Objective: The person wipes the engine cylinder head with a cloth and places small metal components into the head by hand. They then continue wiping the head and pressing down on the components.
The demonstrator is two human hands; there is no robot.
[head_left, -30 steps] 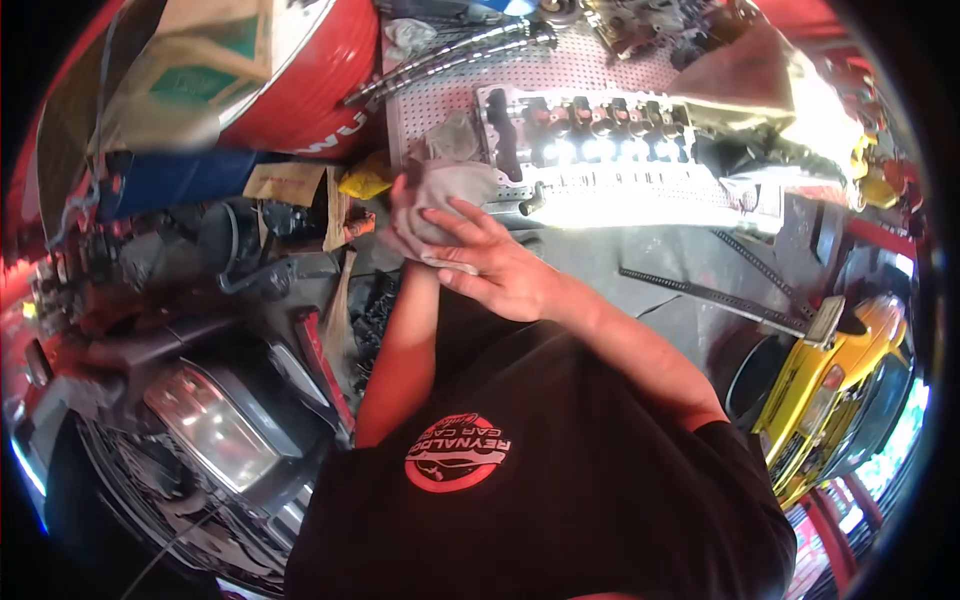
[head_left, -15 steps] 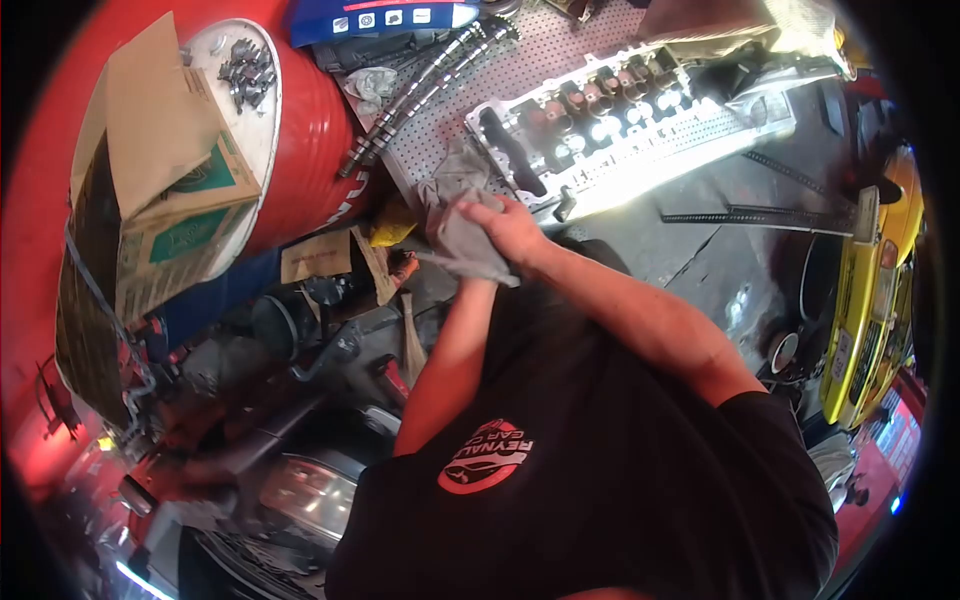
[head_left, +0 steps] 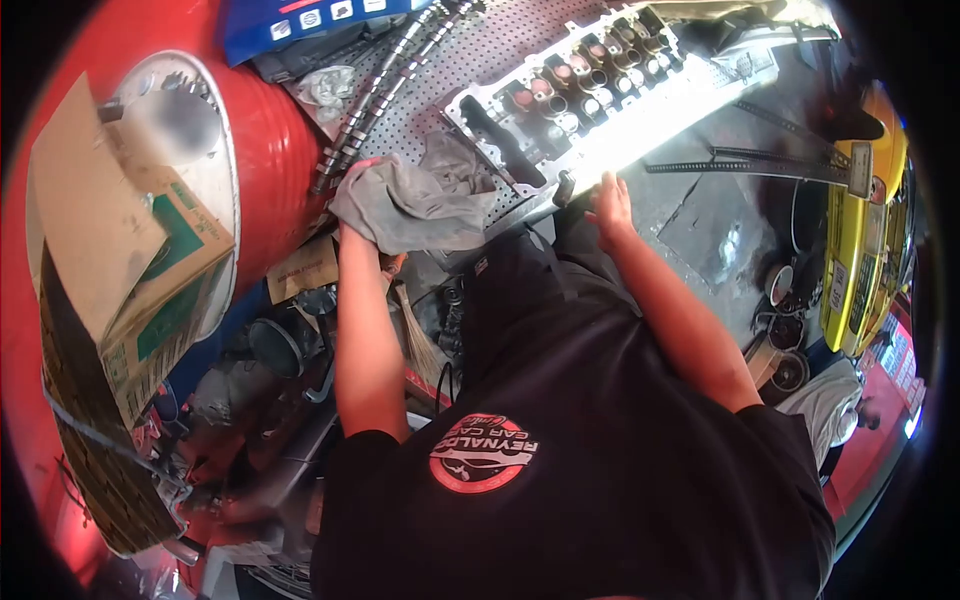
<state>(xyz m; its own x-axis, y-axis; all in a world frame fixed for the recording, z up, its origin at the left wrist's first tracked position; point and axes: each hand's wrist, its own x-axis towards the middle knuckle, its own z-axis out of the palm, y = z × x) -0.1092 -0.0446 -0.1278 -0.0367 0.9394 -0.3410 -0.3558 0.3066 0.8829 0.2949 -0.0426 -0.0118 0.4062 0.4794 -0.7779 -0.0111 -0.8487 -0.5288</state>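
Note:
A grey rag [head_left: 415, 205] drapes over my left hand [head_left: 362, 178], whose fingers are mostly hidden beneath the cloth, with a bit of skin showing at its upper edge. Apart from it, my right hand [head_left: 612, 208] is raised with its fingers spread and nothing in them, just below the front edge of the metal cylinder head [head_left: 560, 100]. The cylinder head lies on a perforated metal table [head_left: 500, 45]. Two camshafts [head_left: 385, 85] lie side by side to its left, above the rag.
A red drum [head_left: 275, 140] stands at the left with an open cardboard box [head_left: 140, 290] on its pale top. Crumpled plastic [head_left: 325, 92] lies beside the camshafts. Perforated metal strips [head_left: 740, 168] and a yellow vehicle [head_left: 850, 270] are at the right.
My hands have come apart. The left moved left with the rag, which is now spread wider; the right let go of the rag and moved right, fingers opened. The view has shifted.

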